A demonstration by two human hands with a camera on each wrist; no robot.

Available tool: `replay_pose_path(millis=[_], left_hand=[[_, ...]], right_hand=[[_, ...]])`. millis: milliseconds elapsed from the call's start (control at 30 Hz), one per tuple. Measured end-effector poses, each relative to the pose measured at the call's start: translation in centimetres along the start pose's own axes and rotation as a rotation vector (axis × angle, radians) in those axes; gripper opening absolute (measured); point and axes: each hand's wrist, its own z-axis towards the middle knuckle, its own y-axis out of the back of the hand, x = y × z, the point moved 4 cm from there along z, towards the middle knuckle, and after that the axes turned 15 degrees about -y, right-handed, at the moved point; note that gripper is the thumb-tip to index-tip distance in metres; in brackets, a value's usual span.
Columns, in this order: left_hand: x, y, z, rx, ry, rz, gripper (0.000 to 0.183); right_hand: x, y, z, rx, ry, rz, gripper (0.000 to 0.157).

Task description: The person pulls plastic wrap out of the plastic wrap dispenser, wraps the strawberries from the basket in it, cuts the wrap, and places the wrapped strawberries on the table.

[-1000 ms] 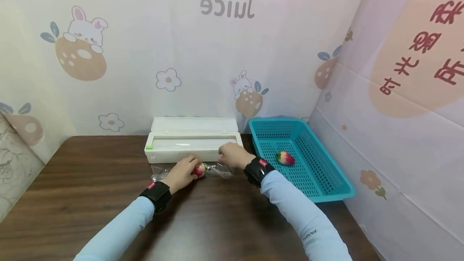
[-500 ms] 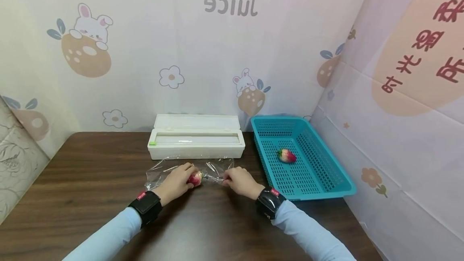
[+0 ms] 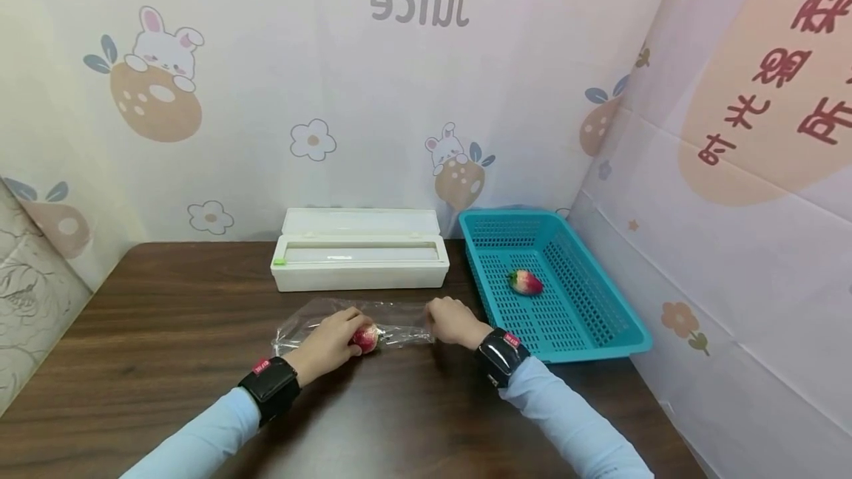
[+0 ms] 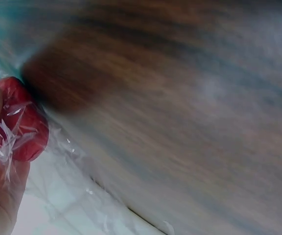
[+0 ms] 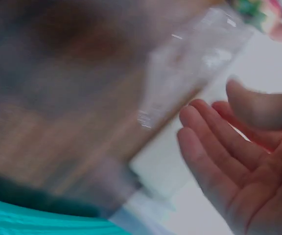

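Low centre-frame, the left grip [image 3: 329,344] pinched a strawberry [image 3: 365,339] in film [image 3: 403,335], likely steadying it; the right grip [image 3: 458,322] spread loosely, empty.

A person wears pale blue long sleeves, the left sleeve [image 3: 200,431] and the right sleeve [image 3: 575,418] both close-fitting, with soft folds near the wrists. A broad black band circles each wrist: the left band [image 3: 271,390] shows a dull, squarish face, while the right band [image 3: 501,358] catches the room's light on a glossy surface. A small red label [image 3: 261,366] marks the left one and a matching red tag [image 3: 512,339] the right, each with pale markings too small to read from where I stand. Beyond the bands, the left hand [image 3: 328,347] and right hand [image 3: 455,321] are bare, fine creases crossing the right palm [image 5: 270,198].
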Motion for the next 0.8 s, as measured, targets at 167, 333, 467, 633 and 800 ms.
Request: replay_pose_path(millis=[167, 333, 467, 633, 800], left_hand=[[-0.6, -0.1, 0.0, 0.014, 0.025, -0.021, 0.043], [-1.6, -0.7, 0.3, 0.017, 0.004, -0.034, 0.039], [-2.5, -1.2, 0.4, 0.008, -0.034, -0.031, 0.037], [-3.5, -1.6, 0.3, -0.012, -0.083, -0.017, 0.034], [-3.8, -1.5, 0.2, -0.015, -0.093, -0.031, 0.035]], right_hand=[[3.3, 0.5, 1.1, 0.041, 0.173, -0.033, 0.035], [6.6, -0.6, 2.0, 0.165, 0.351, -0.116, 0.029], [7.9, -1.8, 2.8, 0.271, 0.4, -0.165, 0.035], [8.0, -3.4, 3.5, 0.367, 0.413, -0.221, 0.033], [7.3, -4.3, 3.8, 0.375, 0.428, -0.23, 0.037]])
